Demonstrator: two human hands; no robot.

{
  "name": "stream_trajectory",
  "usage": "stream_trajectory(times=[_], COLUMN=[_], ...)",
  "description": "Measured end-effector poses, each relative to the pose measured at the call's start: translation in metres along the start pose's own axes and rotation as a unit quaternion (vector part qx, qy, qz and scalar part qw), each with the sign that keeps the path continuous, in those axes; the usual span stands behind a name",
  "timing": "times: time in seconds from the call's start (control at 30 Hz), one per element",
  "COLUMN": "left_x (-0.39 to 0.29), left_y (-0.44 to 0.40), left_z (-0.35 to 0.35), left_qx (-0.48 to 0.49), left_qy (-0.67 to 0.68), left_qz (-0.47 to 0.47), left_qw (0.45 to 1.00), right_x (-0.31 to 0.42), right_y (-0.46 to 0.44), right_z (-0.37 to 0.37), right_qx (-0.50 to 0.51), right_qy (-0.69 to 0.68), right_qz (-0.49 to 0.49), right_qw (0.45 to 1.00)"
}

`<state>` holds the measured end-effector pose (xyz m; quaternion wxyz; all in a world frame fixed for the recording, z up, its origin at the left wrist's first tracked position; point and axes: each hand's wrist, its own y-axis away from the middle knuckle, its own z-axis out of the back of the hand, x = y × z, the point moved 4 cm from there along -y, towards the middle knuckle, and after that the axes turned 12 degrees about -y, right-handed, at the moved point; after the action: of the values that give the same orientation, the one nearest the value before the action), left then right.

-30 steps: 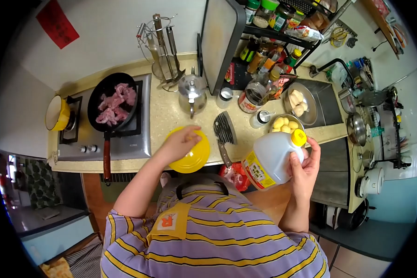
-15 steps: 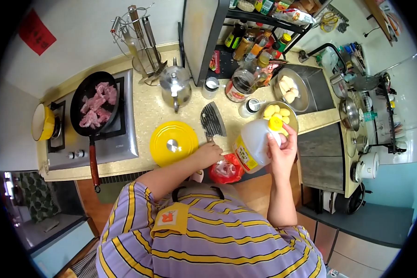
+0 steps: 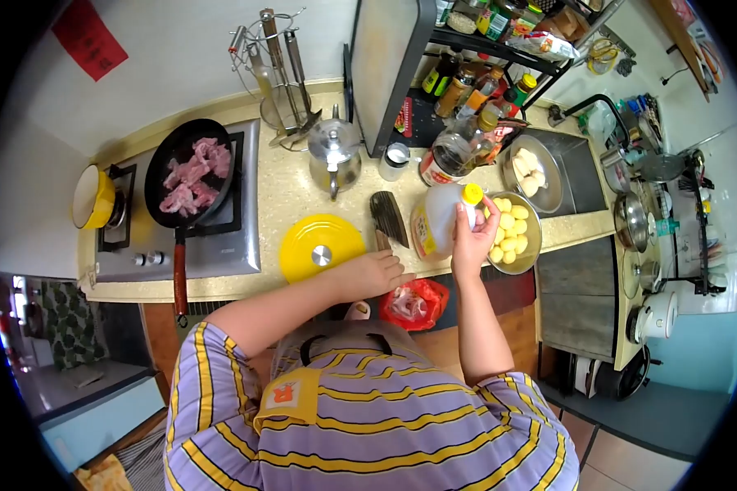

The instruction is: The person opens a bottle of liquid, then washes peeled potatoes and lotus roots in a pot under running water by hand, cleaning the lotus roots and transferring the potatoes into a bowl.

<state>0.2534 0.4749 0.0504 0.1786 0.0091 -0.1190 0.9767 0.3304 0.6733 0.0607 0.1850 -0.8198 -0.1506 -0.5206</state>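
Observation:
My right hand (image 3: 475, 233) is closed round the handle of a translucent plastic jug (image 3: 436, 221) with a yellow cap and yellow label. The jug is upright at the counter's front, between a cleaver (image 3: 387, 218) and a metal bowl of peeled potatoes (image 3: 509, 233). My left hand (image 3: 374, 274) is at the counter edge with its fingers apart, holding nothing, just below the cleaver's wooden handle. Beneath its fingertips hangs a red plastic bag (image 3: 415, 304) with scraps in it. A round yellow lid (image 3: 323, 249) lies left of the cleaver, partly behind my left forearm.
On the stove (image 3: 241, 213) is a black frying pan (image 3: 157, 176) with pieces of raw meat; a yellow pot (image 3: 92, 199) stands farther left. A glass kettle (image 3: 334, 155), a white-filled jar (image 3: 395, 162) and a dark bottle (image 3: 444, 164) line the back. Another bowl (image 3: 553, 190) sits in the sink.
The jug has come down toward the counter, away from the potato bowl, which now shows more fully. My left hand has moved slightly off the cleaver's handle. The camera view has shifted.

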Motion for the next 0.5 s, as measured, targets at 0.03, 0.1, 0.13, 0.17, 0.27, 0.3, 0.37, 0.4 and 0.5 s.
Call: stream_trajectory(times=[0.03,0.1,0.13,0.17,0.27,0.3,0.37,0.4,0.5], left_x=[0.002,0.005,0.004,0.002,-0.006,-0.007,-0.009,-0.011,-0.016], left_y=[0.003,0.012,0.015,0.019,0.028,0.030,0.031,0.032,0.031], left_z=[0.008,0.022,0.026,0.030,0.040,0.044,0.050,0.053,0.065], left_qx=[-0.004,-0.012,-0.006,-0.001,0.012,0.015,0.032,0.040,0.061], left_qy=[0.006,0.017,0.007,-0.003,-0.030,-0.040,-0.044,-0.046,-0.049], left_qz=[0.008,0.020,0.020,0.020,0.022,0.022,0.020,0.018,0.019], left_qw=[1.000,1.000,1.000,1.000,0.999,0.999,0.998,0.998,0.997], right_x=[-0.006,-0.022,-0.030,-0.037,-0.037,-0.038,-0.052,-0.056,-0.062], right_y=[0.000,-0.003,-0.006,-0.007,-0.011,-0.014,-0.018,-0.019,-0.020], right_z=[0.000,0.000,-0.003,-0.004,-0.025,-0.029,-0.030,-0.032,-0.036], right_qx=[-0.012,-0.020,-0.016,-0.014,-0.008,-0.003,0.020,0.029,0.058], right_qy=[-0.013,-0.014,-0.002,0.011,0.017,0.012,0.045,0.061,0.127], right_qz=[0.003,0.033,0.060,0.086,0.099,0.096,0.098,0.101,0.126], right_qw=[1.000,0.999,0.998,0.996,0.995,0.995,0.994,0.993,0.982])
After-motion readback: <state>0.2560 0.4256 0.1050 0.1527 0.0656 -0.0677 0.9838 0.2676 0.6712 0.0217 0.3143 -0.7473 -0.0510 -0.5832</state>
